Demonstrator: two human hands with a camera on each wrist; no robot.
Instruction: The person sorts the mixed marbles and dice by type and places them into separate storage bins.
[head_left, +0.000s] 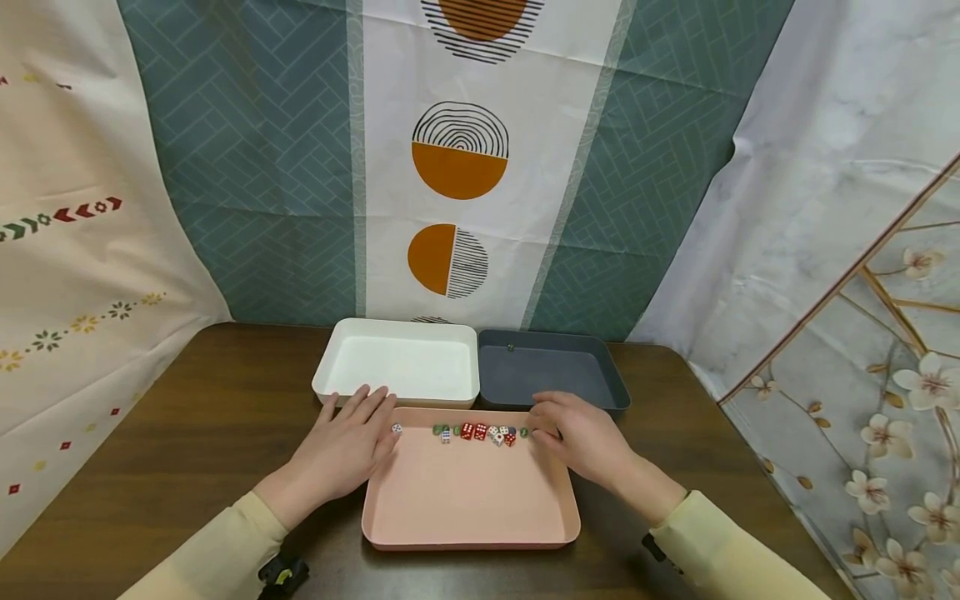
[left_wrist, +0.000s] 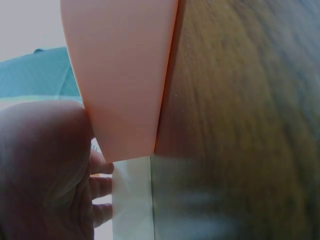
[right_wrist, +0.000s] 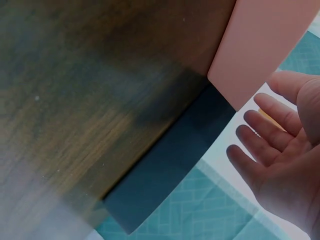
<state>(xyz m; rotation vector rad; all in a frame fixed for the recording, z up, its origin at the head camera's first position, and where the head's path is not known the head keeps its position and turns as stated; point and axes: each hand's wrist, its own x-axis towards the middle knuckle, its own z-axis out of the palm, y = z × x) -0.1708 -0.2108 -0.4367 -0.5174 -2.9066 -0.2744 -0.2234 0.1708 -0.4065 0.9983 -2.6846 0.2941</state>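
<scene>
On the bench [head_left: 187,450] we see the pink tray [head_left: 468,500], the left hand [head_left: 343,450] straight-fingered at its left rim, the right hand [head_left: 579,435] relaxed over its right side (both released). Dice [head_left: 480,432] line its far side; beyond sit the white tray [head_left: 405,358] and dark tray [head_left: 555,367].

Bare left hand [head_left: 347,446] was palm-down, fingers extended; bare right hand [head_left: 583,437] had fingers loosely bent; both pale-yellow fabric-sleeved forearms [head_left: 217,546] reached forward, angled inward.
</scene>
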